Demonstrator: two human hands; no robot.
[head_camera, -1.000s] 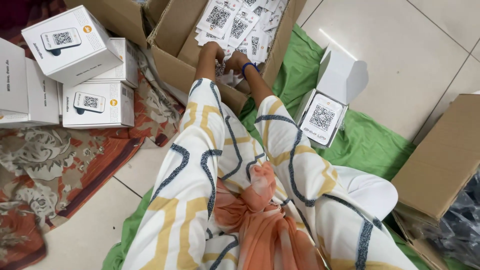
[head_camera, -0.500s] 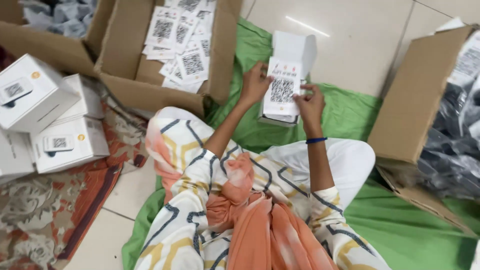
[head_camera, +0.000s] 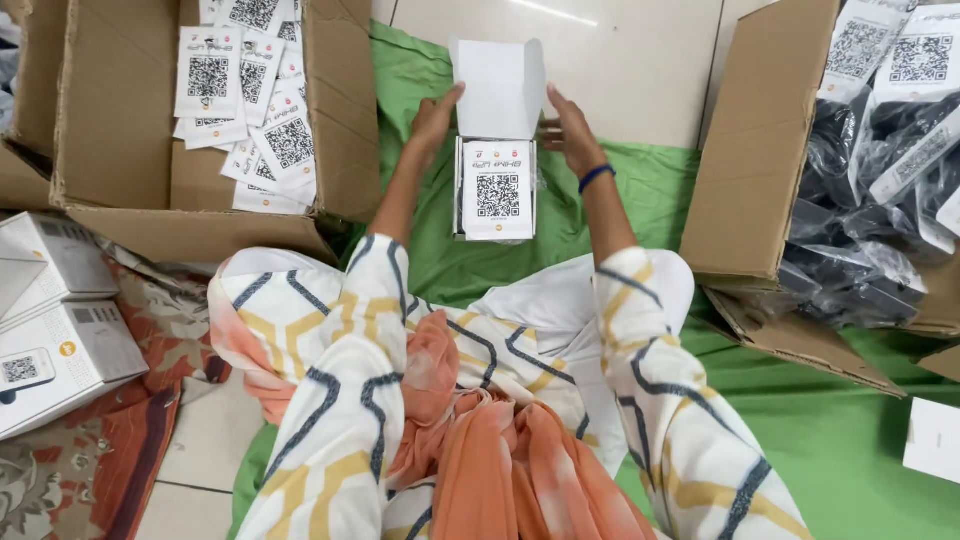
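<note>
The small white box (head_camera: 497, 185) lay on the green cloth (head_camera: 640, 200), long axis running away from the person and lid flap raised at the far end, with the left hand (head_camera: 435, 118) and right hand (head_camera: 568, 130) open-fingered against the flap's sides, seemingly to steady it.

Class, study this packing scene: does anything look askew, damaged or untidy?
Mostly orderly. The printed cards in the left cardboard box lie in a loose, tilted heap rather than a stack. The small white box between both hands looks intact, lid open.
</note>
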